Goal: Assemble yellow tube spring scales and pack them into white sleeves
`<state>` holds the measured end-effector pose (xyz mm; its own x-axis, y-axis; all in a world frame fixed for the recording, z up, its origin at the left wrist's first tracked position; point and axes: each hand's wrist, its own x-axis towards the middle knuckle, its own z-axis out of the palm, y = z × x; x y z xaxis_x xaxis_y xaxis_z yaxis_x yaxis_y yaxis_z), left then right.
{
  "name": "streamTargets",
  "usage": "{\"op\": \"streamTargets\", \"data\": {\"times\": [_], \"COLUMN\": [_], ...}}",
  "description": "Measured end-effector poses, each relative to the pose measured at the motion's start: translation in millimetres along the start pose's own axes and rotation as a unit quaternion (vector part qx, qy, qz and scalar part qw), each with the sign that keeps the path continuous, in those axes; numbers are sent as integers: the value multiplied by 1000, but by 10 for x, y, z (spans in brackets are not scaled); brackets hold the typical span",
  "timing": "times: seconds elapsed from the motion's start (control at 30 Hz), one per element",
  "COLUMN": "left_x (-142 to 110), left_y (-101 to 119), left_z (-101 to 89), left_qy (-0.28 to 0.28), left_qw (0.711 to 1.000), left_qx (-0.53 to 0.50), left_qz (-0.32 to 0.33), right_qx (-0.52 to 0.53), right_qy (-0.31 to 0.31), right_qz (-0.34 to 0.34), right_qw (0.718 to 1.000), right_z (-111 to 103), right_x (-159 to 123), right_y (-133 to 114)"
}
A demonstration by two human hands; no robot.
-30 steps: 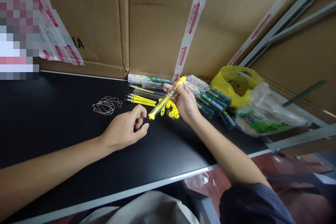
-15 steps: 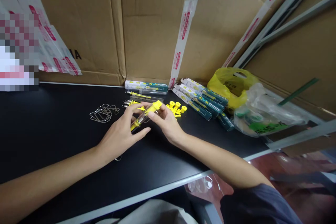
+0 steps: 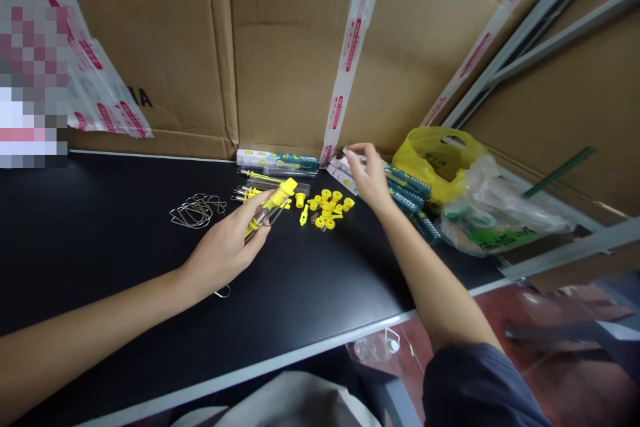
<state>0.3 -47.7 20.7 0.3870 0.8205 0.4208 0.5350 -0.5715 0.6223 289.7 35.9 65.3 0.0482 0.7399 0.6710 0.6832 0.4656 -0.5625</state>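
Observation:
My left hand (image 3: 227,243) is wrapped around a spring scale (image 3: 273,203) with a clear tube and a yellow cap, tilted up to the right above the table. At the stack of small white-and-green cardboard boxes (image 3: 407,197), my right hand (image 3: 369,173) has its fingers closed at the white end of an upper box. The palm hides part of that box. Between the hands lie several loose yellow plastic caps (image 3: 327,207), with small springs (image 3: 315,218) among them. More tubes and yellow rods with hooks (image 3: 245,193) lie behind my left hand.
A pile of metal wire hooks (image 3: 197,211) lies left on the black table (image 3: 125,240). One box (image 3: 277,160) rests against the cardboard wall (image 3: 285,80). A yellow bag (image 3: 420,153) and a clear plastic bag (image 3: 505,220) sit right, near a metal frame (image 3: 565,250).
My right hand has let go of the spring scale's yellow cap and moved right and back to the boxes. My left hand keeps the scale, slightly left of before.

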Motion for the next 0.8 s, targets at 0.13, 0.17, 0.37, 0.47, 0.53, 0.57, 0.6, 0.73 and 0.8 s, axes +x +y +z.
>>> {"op": "streamTargets", "data": {"times": [0.13, 0.17, 0.37, 0.47, 0.53, 0.57, 0.6, 0.73, 0.8], "left_x": [-5, -7, 17, 40, 53, 60, 69, 118, 140], "left_y": [6, 6, 9, 17, 20, 22, 24, 50, 64], "left_z": [-12, -15, -47, -75, -103, -121, -143, -251, -304], "left_qy": [-2, -8, -19, -10, 3, 13, 25, 60, 69], "left_qw": [1000, 1000, 1000, 1000, 1000, 999, 999, 993, 992], "left_qx": [2, 0, 3, 24, 20, 3, -19, -85, -87], "left_qz": [9, 7, -11, -12, -23, -31, -39, -63, -62], "right_qx": [-211, -218, -235, -241, -248, -250, -257, -299, -280], "right_qy": [62, 64, 66, 66, 62, 56, 44, -52, -90], "right_qz": [-3, -1, -38, -64, -80, -89, -100, -192, -246], "right_qw": [976, 974, 969, 966, 964, 962, 960, 933, 923], "right_z": [-401, -459, -535, -525, -495, -468, -433, -257, -183], "right_x": [187, 189, 181, 213, 212, 198, 172, -29, -155], "right_y": [624, 729, 943, 819, 631, 505, 363, -215, -401]}}
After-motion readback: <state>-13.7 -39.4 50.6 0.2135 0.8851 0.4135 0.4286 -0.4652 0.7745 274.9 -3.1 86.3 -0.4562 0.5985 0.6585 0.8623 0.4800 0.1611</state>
